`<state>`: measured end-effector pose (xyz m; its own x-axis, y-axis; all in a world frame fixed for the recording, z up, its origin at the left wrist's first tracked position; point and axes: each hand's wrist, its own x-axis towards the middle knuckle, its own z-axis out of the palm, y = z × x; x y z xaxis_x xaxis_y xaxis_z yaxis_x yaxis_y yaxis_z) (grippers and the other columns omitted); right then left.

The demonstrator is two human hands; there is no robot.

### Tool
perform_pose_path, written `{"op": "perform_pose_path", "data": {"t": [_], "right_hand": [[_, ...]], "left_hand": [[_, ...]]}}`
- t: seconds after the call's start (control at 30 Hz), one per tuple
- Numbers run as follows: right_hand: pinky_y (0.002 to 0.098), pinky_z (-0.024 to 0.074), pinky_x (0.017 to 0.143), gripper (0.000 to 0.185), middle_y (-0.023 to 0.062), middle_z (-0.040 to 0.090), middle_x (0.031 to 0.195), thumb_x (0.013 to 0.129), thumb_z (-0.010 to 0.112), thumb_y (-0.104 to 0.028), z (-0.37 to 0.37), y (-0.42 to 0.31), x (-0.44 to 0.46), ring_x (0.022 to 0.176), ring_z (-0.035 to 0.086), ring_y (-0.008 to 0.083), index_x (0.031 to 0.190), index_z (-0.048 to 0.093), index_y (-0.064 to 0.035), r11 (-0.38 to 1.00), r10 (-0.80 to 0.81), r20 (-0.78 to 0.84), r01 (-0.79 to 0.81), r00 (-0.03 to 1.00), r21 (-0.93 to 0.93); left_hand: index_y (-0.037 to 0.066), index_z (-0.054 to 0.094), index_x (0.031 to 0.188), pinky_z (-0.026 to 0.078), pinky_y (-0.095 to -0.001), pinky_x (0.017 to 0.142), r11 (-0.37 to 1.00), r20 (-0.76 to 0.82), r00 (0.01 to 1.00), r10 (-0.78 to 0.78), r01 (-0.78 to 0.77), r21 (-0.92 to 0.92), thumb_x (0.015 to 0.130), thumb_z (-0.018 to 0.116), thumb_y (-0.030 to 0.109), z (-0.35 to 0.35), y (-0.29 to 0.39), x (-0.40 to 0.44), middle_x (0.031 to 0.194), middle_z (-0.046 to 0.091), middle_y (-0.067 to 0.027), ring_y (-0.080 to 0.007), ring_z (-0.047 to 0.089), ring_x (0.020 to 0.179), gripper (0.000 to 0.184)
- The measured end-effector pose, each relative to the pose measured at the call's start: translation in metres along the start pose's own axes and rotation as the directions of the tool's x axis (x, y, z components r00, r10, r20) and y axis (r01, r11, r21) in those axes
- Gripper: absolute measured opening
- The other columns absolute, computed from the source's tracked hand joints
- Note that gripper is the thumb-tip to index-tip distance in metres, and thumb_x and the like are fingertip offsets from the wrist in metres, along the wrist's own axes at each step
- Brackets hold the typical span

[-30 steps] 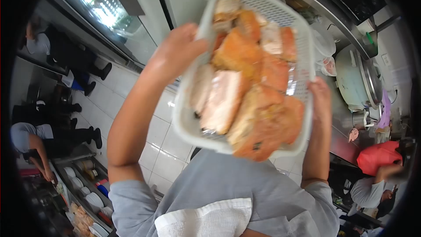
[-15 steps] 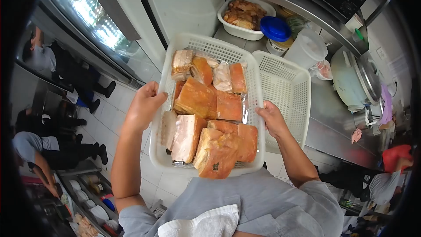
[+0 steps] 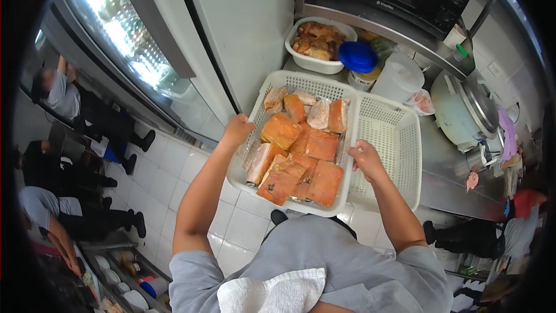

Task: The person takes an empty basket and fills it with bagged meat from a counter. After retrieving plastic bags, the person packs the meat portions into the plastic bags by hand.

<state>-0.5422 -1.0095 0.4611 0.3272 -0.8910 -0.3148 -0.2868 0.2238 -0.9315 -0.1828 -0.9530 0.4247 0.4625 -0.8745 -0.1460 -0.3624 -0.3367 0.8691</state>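
A white perforated plastic basket [image 3: 321, 84] is held level in front of my body. In it lie several chunks of roasted pork belly [image 3: 322, 144] with orange-brown skin, over some clear plastic wrap. My left hand [image 3: 237, 130] is closed on the basket's left rim, fingers partly hidden behind it. My right hand [image 3: 366, 160] is closed at the right rim with the fingers curled. A second white basket [image 3: 394, 139] sits on the counter at the right, holding nothing and partly overlapped by the first one.
Farther back on the counter [image 3: 440, 179] are a white tub [image 3: 333, 66] of browned meat, a blue-lidded container [image 3: 357, 58], a clear bucket [image 3: 399, 78] and a large cooker [image 3: 463, 107]. A glass-door fridge [image 3: 133, 40] stands left. Other people [image 3: 52, 203] work behind.
Both hands have carried the basket of pork forward and right, away from my body and closer to the counter. The grip on its sides stays the same.
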Motion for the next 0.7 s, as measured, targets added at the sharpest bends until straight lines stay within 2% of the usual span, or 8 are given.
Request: {"op": "perform_pose_path", "data": {"t": [0.23,0.3,0.33,0.37,0.47,0.53,0.6,0.7], "right_hand": [[0.0258,0.0436,0.041,0.017,0.0081,0.052,0.058,0.08,0.057,-0.014,0.006,0.025,0.044,0.045,0.051,0.0146,0.076,0.053,0.0014,0.994,0.002,0.011,-0.001,1.0,-0.109],[0.0257,0.0451,0.041,0.021,0.01,0.054,0.061,0.079,0.056,-0.015,0.003,0.029,0.047,0.048,0.054,0.0157,0.082,0.055,0.0061,0.987,0.043,0.064,-0.033,0.997,-0.157],[0.0257,0.0451,0.041,0.021,0.01,0.054,0.061,0.079,0.056,-0.015,0.0,0.031,0.048,0.048,0.054,0.0157,0.082,0.055,0.0061,0.987,0.039,0.072,-0.027,0.997,-0.16],[0.0256,0.0454,0.041,0.024,0.011,0.056,0.066,0.079,0.055,-0.017,-0.002,0.031,0.05,0.05,0.055,0.0163,0.087,0.055,0.0058,0.994,0.032,0.081,-0.023,0.996,-0.111],[0.0258,0.0468,0.044,0.028,0.0119,0.057,0.08,0.081,0.054,-0.02,-0.004,0.021,0.041,0.054,0.058,0.0175,0.096,0.054,0.0035,1.0,0.014,0.076,-0.013,0.997,-0.008],[0.0261,0.0477,0.046,0.03,0.0117,0.057,0.088,0.082,0.054,-0.022,-0.01,0.004,0.025,0.057,0.059,0.0182,0.101,0.053,0.0014,0.999,0.004,0.059,-0.006,0.998,0.04],[0.0267,0.0495,0.056,0.031,0.0089,0.053,0.107,0.084,0.051,-0.024,-0.021,-0.022,-0.001,0.074,0.062,0.019,0.106,0.052,-0.0014,0.999,-0.03,0.164,0.026,0.986,0.031],[0.0266,0.0493,0.06,0.029,0.0085,0.054,0.106,0.085,0.05,-0.024,-0.051,-0.018,-0.023,0.081,0.062,0.0194,0.106,0.053,-0.0028,0.98,-0.195,0.083,0.197,0.977,-0.024]], "left_hand": [[-0.003,0.058,0.082,0.043,-0.0348,0.058,0.979,-0.128,0.991,-0.036,0.061,0.193,0.073,0.057,0.016,0.024,-0.029,0.034,0.07,0.059,-0.0115,-0.0215,0.056,0.064,0.021],[-0.004,0.059,0.088,0.045,-0.0377,0.061,0.983,0.039,0.996,-0.079,0.071,0.168,0.075,0.053,0.019,0.024,-0.022,0.026,0.076,0.061,-0.0144,-0.0261,0.058,0.068,0.027],[-0.004,0.059,0.094,0.045,-0.0367,0.067,0.993,0.103,0.988,-0.115,0.112,0.032,0.077,0.051,0.021,0.035,-0.067,0.058,0.087,0.061,-0.0147,-0.0258,0.058,0.08,0.03],[-0.004,0.059,0.094,0.045,-0.0367,0.067,0.993,0.094,0.989,-0.116,0.113,0.031,0.077,0.051,0.021,0.033,-0.049,0.042,0.087,0.061,-0.0147,-0.0258,0.058,0.08,0.03],[-0.002,0.057,0.101,0.043,-0.0316,0.079,0.878,-0.005,0.951,-0.309,0.283,-0.387,0.08,0.052,0.023,0.025,0.015,-0.021,0.1,0.059,-0.0145,-0.0214,0.053,0.094,0.033],[0.0,0.054,0.109,0.037,-0.0288,0.089,0.878,-0.044,0.998,-0.051,0.024,-0.478,0.083,0.052,0.022,0.021,0.004,-0.034,0.111,0.055,-0.0112,-0.0177,0.048,0.104,0.035],[-0.003,0.056,0.104,0.036,-0.0272,0.088,0.813,-0.293,0.954,0.062,-0.219,-0.54,0.082,0.051,0.012,0.018,0.019,-0.073,0.104,0.057,-0.0089,-0.0175,0.05,0.1,0.027],[-0.001,0.051,0.113,0.034,-0.0272,0.093,0.833,-0.388,0.921,0.033,-0.24,-0.498,0.084,0.05,0.013,0.008,0.004,-0.131,0.114,0.052,-0.0091,-0.018,0.046,0.107,0.032]]}}
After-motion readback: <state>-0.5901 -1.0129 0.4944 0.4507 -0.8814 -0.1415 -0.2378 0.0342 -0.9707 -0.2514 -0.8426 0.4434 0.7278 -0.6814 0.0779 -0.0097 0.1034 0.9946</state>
